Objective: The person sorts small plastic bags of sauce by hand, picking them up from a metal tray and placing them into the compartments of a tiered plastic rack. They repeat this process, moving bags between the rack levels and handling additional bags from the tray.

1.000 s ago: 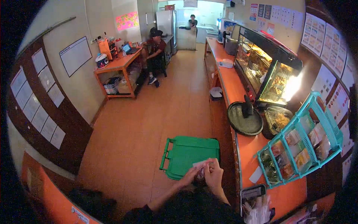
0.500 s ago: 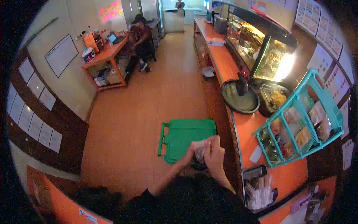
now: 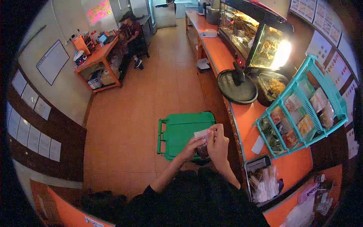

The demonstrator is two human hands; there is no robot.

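Observation:
Both my hands meet in front of my body, above the green bin lid (image 3: 187,126). A small clear plastic bag (image 3: 202,150) with dark contents is between them; what is inside cannot be made out. My left hand (image 3: 193,148) closes around its left side. Pinched at the bag's upper right edge are the fingers of my right hand (image 3: 218,145). The bag's pale top edge sticks up between the hands, and its lower part is partly hidden by my fingers.
Along the right runs an orange counter (image 3: 247,130) with a stone mortar (image 3: 237,87), a lit food display case (image 3: 253,38), a teal rack (image 3: 302,113) of bagged food and a tray (image 3: 261,178) of plastic packets. A person (image 3: 130,36) sits by the orange table (image 3: 99,56) at the back left.
My view has shifted, so the counter and rack appear further left and higher. Both hands stay on the bag, and more of its dark contents shows below the fingers.

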